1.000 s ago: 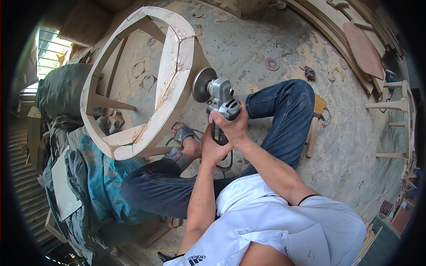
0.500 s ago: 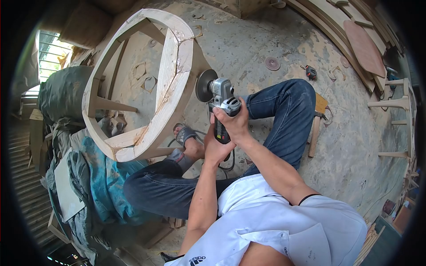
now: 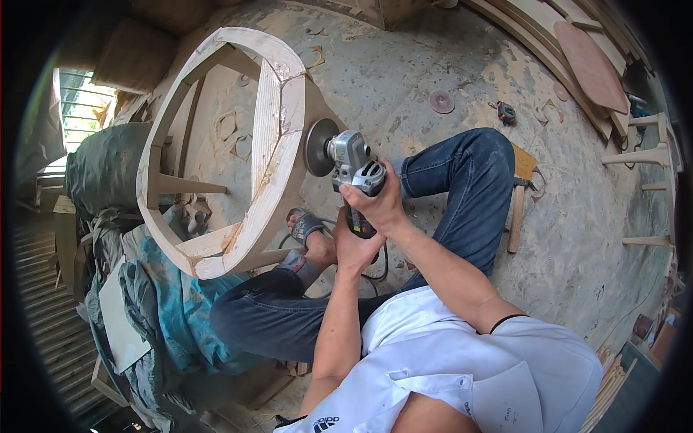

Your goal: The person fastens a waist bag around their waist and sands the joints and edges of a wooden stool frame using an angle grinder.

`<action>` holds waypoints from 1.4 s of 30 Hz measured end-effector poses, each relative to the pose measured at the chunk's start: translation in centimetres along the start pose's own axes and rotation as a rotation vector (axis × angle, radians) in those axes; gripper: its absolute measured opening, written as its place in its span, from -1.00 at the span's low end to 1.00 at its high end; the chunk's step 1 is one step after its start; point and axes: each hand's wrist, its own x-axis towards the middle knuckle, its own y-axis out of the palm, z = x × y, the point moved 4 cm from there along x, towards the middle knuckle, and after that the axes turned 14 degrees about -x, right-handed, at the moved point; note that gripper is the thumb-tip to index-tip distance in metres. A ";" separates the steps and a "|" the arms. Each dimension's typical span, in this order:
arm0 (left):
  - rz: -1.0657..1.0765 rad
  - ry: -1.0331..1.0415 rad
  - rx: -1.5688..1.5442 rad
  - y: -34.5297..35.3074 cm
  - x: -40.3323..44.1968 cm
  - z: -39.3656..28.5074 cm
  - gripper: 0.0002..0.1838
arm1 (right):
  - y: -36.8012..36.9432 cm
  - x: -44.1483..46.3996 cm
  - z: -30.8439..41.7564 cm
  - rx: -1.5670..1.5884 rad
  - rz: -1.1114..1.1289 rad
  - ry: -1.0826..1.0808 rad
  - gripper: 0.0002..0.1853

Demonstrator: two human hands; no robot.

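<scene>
One head camera looks forward and down past the shirt (image 3: 462, 361) to the nearby hands (image 3: 380, 208)

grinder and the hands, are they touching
Touching: the head view shows the right hand wrapped around the grinder, with the left hand holding its handle lower down.

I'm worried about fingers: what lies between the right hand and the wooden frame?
The head view shows the metal housing of the angle grinder, then its round disc, between the right hand and the wooden frame.
</scene>
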 end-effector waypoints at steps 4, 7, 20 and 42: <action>0.007 -0.130 0.100 0.7 0.2 -0.1 -0.24 | -0.1 0.8 -1.6 0.230 -0.022 0.126 -0.34; 0.010 -0.046 0.063 0.8 0.3 -1.3 -0.25 | -0.9 0.8 0.6 0.185 -0.025 0.050 -0.31; -0.021 -0.021 0.004 1.7 0.0 -1.1 -0.36 | -1.0 1.3 0.8 0.157 0.044 0.086 -0.24; -0.025 -0.006 0.064 3.0 0.2 -2.4 -0.46 | -1.5 2.6 -0.7 0.332 0.110 0.188 -0.45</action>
